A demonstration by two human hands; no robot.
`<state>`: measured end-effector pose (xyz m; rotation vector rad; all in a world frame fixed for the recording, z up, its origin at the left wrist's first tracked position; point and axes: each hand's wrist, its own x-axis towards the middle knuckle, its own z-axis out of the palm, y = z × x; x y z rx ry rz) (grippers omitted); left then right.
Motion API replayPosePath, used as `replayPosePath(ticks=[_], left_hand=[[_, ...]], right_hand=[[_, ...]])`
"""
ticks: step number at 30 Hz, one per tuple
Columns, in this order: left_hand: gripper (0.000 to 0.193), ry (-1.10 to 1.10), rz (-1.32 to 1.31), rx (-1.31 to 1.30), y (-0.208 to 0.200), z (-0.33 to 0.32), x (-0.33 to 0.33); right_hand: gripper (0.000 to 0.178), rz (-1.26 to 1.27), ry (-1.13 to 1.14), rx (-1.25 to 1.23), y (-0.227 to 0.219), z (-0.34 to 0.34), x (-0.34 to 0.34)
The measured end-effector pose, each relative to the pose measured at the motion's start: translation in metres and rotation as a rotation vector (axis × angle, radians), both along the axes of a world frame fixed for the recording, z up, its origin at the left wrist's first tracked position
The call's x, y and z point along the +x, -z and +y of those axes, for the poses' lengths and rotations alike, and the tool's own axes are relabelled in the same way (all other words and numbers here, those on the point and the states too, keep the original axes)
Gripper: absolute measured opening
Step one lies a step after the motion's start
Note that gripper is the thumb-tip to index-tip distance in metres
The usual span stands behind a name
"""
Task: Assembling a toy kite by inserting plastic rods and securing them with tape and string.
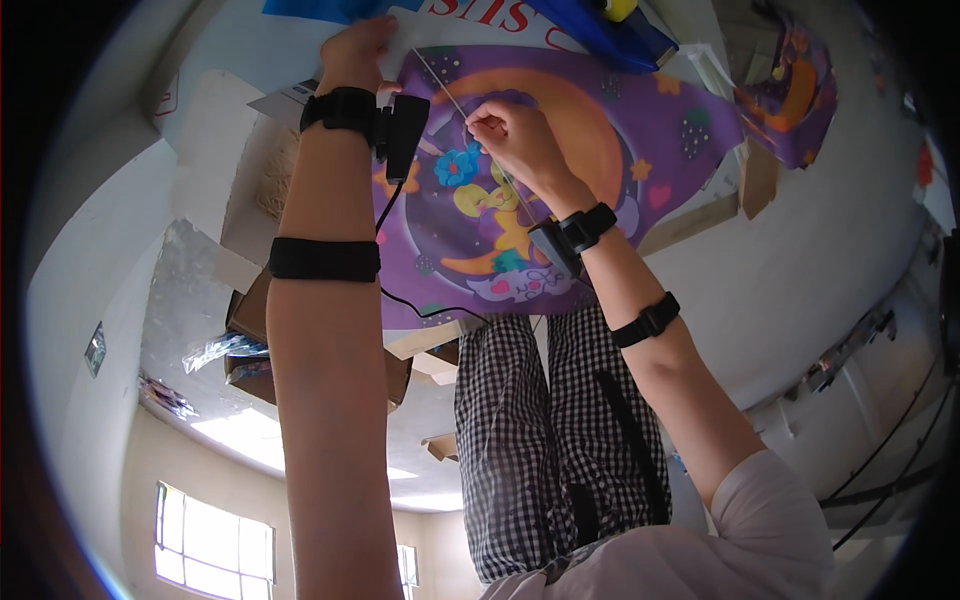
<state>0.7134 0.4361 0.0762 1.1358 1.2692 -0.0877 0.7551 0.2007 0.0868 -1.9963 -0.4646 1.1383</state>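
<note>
Right hand point(520, 145): fingers pinched on thin strand point(438, 78); best held straight over purple sheet point(405, 295). Left hand's point(355, 55) fingers: can't tell.

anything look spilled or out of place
Crinkled clear plastic juts untidily from a brown cardboard box at left; beyond, a multicoloured heap lies loose on the floor. The purple cartoon-printed sheet shows no obvious damage.

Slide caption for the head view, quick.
Right hand pinches a thin strand over a purple printed sheet; left hand near its edge.
</note>
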Motion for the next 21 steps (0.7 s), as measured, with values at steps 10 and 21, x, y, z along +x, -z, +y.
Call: replayPosePath(ticks=[10, 21], left_hand=[[0.026, -0.128, -0.046, 0.134, 0.012, -0.014, -0.005], [0.026, -0.001, -0.211, 0.484, 0.035, -0.019, -0.017]], right_hand=[[0.015, 0.039, 0.108, 0.222, 0.009, 0.054, 0.015], [0.019, 0.176, 0.196, 0.292, 0.02, 0.087, 0.021]])
